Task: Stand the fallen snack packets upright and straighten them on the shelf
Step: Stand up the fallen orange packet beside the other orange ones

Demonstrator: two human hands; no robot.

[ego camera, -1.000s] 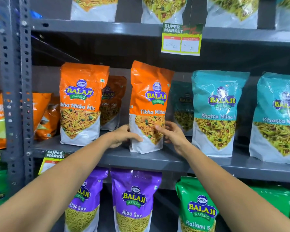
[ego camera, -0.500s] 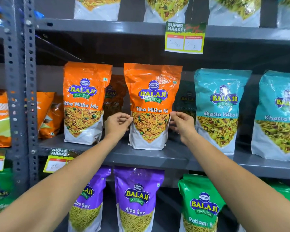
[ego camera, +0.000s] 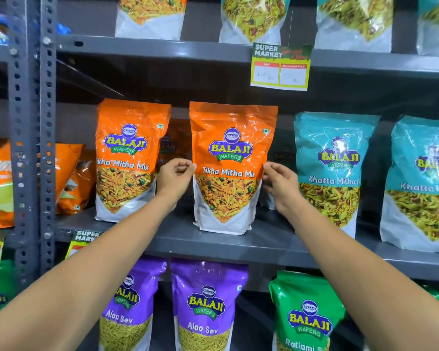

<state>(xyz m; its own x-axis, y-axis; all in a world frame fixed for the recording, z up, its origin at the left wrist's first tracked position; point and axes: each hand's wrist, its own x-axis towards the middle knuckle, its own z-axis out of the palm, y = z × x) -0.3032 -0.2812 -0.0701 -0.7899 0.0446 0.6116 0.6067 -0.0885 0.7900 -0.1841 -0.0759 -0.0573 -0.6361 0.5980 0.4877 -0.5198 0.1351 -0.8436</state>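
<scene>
Now left hand, right hand pinch upright orange packet edges.

On the middle shelf, 2 Tikha Mitha Mix packets stood left of 2 Khatta Mitha packets, near its front edge, others behind.

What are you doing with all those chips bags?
A person is tidying a shop shelf of snack packets. Right now the left hand and the right hand pinch the two side edges of one orange Tikha Mitha Mix packet, which stands upright on the shelf facing front. Another orange packet stands to its left and blue Khatta Mitha packets to its right. Some orange bags at the far left look slumped.
</scene>
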